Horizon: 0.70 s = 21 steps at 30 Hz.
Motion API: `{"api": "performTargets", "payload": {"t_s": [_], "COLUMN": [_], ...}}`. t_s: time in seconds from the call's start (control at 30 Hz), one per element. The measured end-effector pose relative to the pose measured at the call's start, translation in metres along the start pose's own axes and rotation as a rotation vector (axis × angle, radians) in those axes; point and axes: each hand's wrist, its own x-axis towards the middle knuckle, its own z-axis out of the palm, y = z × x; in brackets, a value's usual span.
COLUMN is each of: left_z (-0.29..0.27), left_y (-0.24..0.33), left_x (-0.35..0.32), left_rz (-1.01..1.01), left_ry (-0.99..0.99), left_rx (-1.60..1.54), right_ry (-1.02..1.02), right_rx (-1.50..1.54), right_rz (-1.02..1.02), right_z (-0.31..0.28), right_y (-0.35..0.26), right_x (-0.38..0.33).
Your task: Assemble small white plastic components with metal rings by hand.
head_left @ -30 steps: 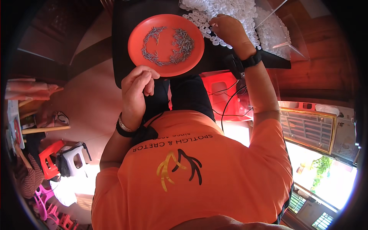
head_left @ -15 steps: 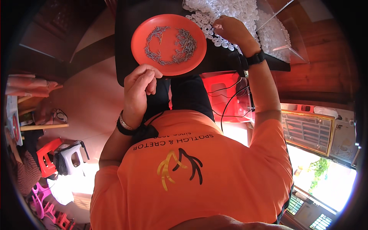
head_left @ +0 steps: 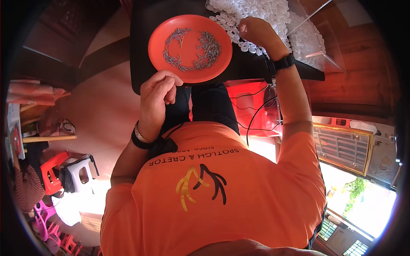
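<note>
An orange-red round plate (head_left: 156,53) lies on the black table, strewn with small grey metal pieces (head_left: 209,51) like short nails or screws, in a rough ring. My left hand (head_left: 160,89) is at the plate's near left rim, thumb and fingers pinched together; whatever they hold is too small or hidden. Beyond the plate to the right spreads a heap of small white plastic pieces (head_left: 273,15), some round with a dark centre. My right hand (head_left: 258,34) is at the near side of this heap, fingers curled in, and its fingertips are mostly hidden.
The black table's edge (head_left: 139,81) runs just before my lap. Clear panels (head_left: 326,47) stand beside the white heap at right. Dark cables (head_left: 256,109) hang below the table near a red plastic stool (head_left: 245,94). Several stools (head_left: 53,177) stand at far left.
Both hands keep nearly the same pose and place. The table and plate appear shifted very slightly to the right in the picture.
</note>
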Motion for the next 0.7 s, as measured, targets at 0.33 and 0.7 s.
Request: {"api": "performTargets", "payload": {"t_s": [0.33, 0.7], "left_z": [0.003, 0.0], "left_y": [0.002, 0.006], "left_x": [-0.003, -0.003], "left_rz": [0.027, 0.032], "left_ry": [-0.004, -0.03], "left_rx": [0.009, 0.045], "right_ry": [-0.162, 0.061], "right_rx": [0.109, 0.551], "right_rz": [-0.052, -0.008], "right_z": [-0.005, -0.027], "right_y": [0.015, -0.025], "right_x": [0.014, -0.017]}}
